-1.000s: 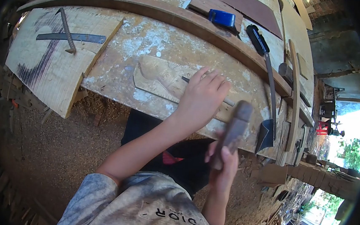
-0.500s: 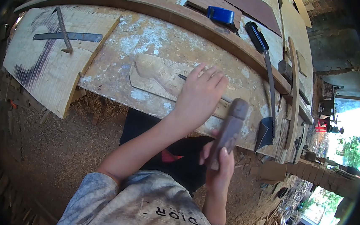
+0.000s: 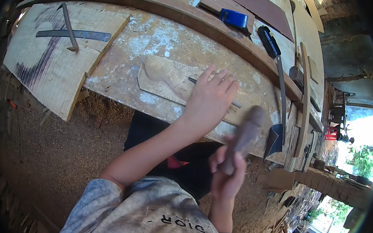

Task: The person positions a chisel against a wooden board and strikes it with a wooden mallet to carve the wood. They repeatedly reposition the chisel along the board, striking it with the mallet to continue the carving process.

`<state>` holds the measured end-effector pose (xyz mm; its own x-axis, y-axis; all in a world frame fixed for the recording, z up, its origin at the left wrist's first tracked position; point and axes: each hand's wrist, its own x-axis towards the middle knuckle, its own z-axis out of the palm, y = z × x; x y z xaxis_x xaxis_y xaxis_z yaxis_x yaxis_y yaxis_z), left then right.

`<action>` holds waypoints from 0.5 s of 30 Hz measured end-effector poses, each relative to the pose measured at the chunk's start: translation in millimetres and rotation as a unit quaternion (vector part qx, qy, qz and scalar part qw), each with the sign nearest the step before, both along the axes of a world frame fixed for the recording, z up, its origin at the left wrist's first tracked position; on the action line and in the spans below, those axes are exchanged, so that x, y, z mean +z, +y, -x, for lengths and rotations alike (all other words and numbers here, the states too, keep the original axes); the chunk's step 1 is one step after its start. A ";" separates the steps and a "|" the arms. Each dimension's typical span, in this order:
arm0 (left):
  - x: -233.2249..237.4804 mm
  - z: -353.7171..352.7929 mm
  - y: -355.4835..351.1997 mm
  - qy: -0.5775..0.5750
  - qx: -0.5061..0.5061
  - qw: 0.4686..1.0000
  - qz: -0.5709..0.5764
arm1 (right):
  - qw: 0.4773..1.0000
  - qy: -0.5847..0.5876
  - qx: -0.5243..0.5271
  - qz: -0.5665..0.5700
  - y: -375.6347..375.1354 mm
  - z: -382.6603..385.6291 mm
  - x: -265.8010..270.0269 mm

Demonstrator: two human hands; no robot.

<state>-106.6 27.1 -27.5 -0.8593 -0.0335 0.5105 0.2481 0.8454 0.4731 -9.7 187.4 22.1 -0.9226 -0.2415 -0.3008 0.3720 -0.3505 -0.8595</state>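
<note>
A flat wooden board with a curved carved outline lies near the bench's front edge. My left hand rests over it, fingers closed round a slim chisel. The chisel's dark tip points left onto the wood, and its back end sticks out to the right of my hand. Most of its shaft is hidden under my fingers. In front of the bench edge, my right hand grips a dark wooden mallet, blurred by motion. The mallet's head is a little right of the chisel's end, apart from it.
A long wooden beam crosses the bench behind the board. Beyond it are a blue tape measure and a black-handled saw. On the left, a metal ruler and a bent metal rod lie on a pale plank.
The mallet has moved right, away from the chisel's end, which now shows more plainly. My left hand keeps its hold on the chisel. The whole view has shifted slightly.
</note>
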 end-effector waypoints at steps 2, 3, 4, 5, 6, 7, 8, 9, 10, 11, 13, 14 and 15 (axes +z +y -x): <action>2.1 0.0 -0.1 -0.007 0.004 1.000 0.014 | 0.989 0.058 -0.135 -0.003 0.8 8.3 2.0; 1.9 0.5 -0.4 -0.007 0.004 1.000 0.010 | 0.978 0.070 -0.197 0.007 -5.9 11.7 2.1; 0.8 0.4 0.5 -0.006 0.004 1.000 0.006 | 0.962 0.082 -0.258 0.017 -13.6 13.2 2.8; 0.5 0.4 1.1 -0.006 0.004 1.000 0.001 | 0.974 0.066 -0.218 -0.002 -16.0 10.0 0.8; 1.1 0.0 0.8 -0.007 0.002 1.000 0.000 | 0.983 0.049 -0.178 -0.021 -16.3 4.7 -2.7; 1.4 -0.1 0.1 -0.008 0.000 1.000 -0.001 | 0.989 0.032 -0.136 -0.040 -15.4 0.9 -4.4; 1.2 0.0 -0.3 -0.010 -0.001 1.000 -0.003 | 0.995 0.024 -0.083 -0.051 -12.2 -1.3 -3.7; 1.7 0.0 -0.7 -0.010 0.001 1.000 -0.002 | 0.998 0.015 -0.029 -0.062 -8.0 -4.2 -2.9; 2.8 -0.1 -1.6 -0.012 0.003 1.000 0.000 | 0.997 0.003 0.025 -0.073 -6.2 -6.4 -2.7; 2.5 -0.8 -2.4 -0.015 0.007 1.000 0.001 | 0.996 0.020 -0.030 -0.079 -9.2 -4.1 -1.5; -0.1 -1.4 -1.7 -0.015 0.009 1.000 0.002 | 0.983 0.053 -0.169 -0.056 -24.0 4.9 1.5; -0.3 0.2 -1.1 -0.011 0.010 1.000 0.002 | 0.966 0.064 -0.249 -0.034 -33.0 8.6 1.8; -0.6 0.8 -1.0 -0.007 0.012 1.000 0.003 | 0.979 0.047 -0.195 -0.029 -29.9 7.2 0.3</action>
<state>-107.3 26.0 -28.1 -0.8656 -0.0523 0.4981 0.2200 0.8537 0.4720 -16.9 157.5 22.4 -0.9656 0.1488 -0.2133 0.1386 -0.3996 -0.9061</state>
